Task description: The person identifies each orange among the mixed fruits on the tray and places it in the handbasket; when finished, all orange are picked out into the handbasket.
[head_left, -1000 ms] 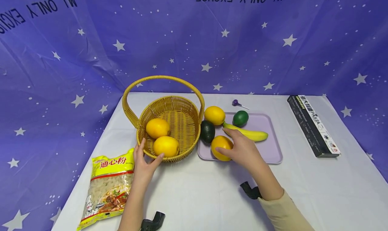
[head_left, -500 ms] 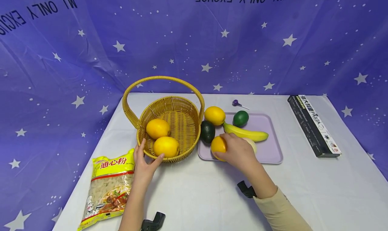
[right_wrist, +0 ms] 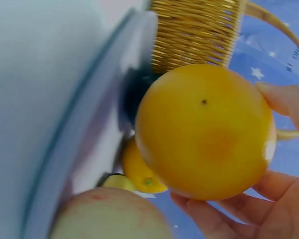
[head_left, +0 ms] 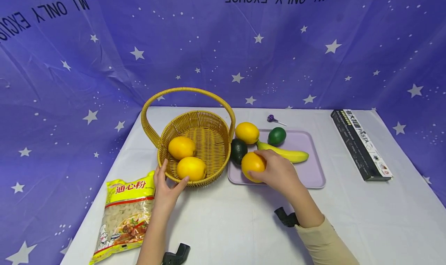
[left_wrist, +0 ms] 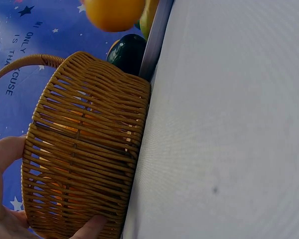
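Note:
My right hand (head_left: 280, 172) grips a round orange (head_left: 253, 167) between thumb and fingers, over the near left part of the lilac tray (head_left: 315, 176). The right wrist view shows the orange (right_wrist: 204, 132) raised clear of the tray. My left hand (head_left: 167, 193) rests at the near left rim of the wicker basket (head_left: 212, 149), fingers and thumb spread apart; the thumb touches the rim in the left wrist view. Two yellow-orange fruits (head_left: 191, 168) lie inside the basket. A pale peach (right_wrist: 112, 216) sits below the orange, hidden behind my right hand in the head view.
A dark avocado (head_left: 239, 151), a yellow fruit (head_left: 247, 133), a banana (head_left: 289, 154) and a green fruit (head_left: 277, 136) crowd the tray's left and back. Behind lies a lollipop (head_left: 271, 118). A pasta bag (head_left: 127, 214) is at left, a black pasta box (head_left: 360, 145) at right.
My right hand has closed around the orange and raised it slightly off the tray. The left hand and the basket have stayed in place.

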Tool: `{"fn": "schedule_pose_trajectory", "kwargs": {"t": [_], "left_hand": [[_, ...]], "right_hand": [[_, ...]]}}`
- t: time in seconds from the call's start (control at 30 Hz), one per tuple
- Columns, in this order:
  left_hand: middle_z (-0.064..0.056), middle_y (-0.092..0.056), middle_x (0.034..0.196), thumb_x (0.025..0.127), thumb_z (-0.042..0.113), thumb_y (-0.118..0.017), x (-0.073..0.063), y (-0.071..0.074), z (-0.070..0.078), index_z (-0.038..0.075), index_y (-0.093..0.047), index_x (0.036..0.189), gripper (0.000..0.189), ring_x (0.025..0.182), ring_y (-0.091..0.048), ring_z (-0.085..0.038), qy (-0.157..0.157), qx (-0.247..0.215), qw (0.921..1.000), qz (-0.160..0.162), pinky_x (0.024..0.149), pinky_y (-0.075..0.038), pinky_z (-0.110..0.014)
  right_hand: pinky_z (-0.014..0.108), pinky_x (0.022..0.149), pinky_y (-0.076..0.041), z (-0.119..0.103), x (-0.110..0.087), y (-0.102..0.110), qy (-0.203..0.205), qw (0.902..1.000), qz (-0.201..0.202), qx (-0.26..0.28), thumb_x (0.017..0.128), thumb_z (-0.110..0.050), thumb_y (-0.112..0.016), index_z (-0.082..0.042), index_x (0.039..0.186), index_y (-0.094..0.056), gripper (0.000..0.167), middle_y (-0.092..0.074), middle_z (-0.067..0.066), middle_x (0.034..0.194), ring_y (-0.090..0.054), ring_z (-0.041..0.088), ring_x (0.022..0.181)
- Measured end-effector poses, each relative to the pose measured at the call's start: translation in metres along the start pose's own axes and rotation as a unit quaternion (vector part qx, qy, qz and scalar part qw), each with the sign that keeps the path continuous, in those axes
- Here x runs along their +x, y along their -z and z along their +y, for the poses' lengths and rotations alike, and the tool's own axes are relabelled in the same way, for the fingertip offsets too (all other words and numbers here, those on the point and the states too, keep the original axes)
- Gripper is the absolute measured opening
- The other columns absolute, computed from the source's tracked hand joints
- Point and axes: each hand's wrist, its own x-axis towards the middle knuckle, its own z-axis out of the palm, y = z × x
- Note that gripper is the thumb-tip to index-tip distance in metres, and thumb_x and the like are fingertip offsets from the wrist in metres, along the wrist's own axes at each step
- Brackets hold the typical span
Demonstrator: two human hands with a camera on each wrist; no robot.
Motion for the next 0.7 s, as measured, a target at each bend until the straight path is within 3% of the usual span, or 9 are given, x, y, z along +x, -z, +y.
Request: {"fn": "schedule_pose_trajectory", "kwargs": {"t": [0.23, 0.43, 0.53, 0.7], "left_hand": [[-0.008, 0.007, 0.159, 0.087, 0.026, -0.073, 0.0, 0.002, -0.001, 0.02, -0.012, 0.156, 0.092, 0.144, -0.008, -0.038, 0.001, 0.011, 0.9999, 0.005, 0.111, -0.022, -0.055], [-0.01, 0.006, 0.159, 0.087, 0.024, -0.073, 0.0, 0.004, -0.003, 0.018, -0.013, 0.156, 0.092, 0.144, -0.009, -0.039, -0.002, 0.016, 0.9998, 0.009, 0.11, -0.021, -0.056], [-0.01, 0.006, 0.159, 0.087, 0.024, -0.073, 0.001, 0.003, -0.003, 0.019, -0.013, 0.156, 0.091, 0.143, -0.009, -0.039, -0.002, 0.015, 0.9999, 0.008, 0.11, -0.022, -0.056], [-0.01, 0.005, 0.158, 0.087, 0.025, -0.073, 0.002, 0.0, -0.004, 0.019, -0.015, 0.156, 0.091, 0.144, -0.008, -0.038, -0.006, 0.019, 0.9998, 0.005, 0.111, -0.022, -0.056]], "right_hand": [[0.042, 0.083, -0.051, -0.019, 0.001, 0.015, 0.042, 0.9929, 0.029, 0.107, 0.075, -0.041, -0.08, -0.014, 0.131, -0.059, 0.066, -0.06, 0.005, 0.126, -0.061, 0.023, 0.099], [0.039, 0.079, -0.053, -0.049, 0.018, 0.008, 0.078, 0.9796, 0.02, 0.184, 0.075, -0.04, -0.082, -0.017, 0.132, -0.059, 0.065, -0.061, 0.0, 0.121, -0.061, 0.019, 0.095], [0.037, 0.08, -0.053, -0.06, 0.032, -0.005, 0.087, 0.9784, 0.011, 0.187, 0.075, -0.042, -0.081, -0.019, 0.132, -0.059, 0.064, -0.06, -0.002, 0.122, -0.06, 0.016, 0.097], [0.038, 0.088, -0.049, -0.071, 0.053, -0.029, 0.106, 0.9858, 0.015, 0.129, 0.076, -0.044, -0.078, -0.016, 0.132, -0.059, 0.065, -0.06, 0.001, 0.127, -0.058, 0.018, 0.109]]}}
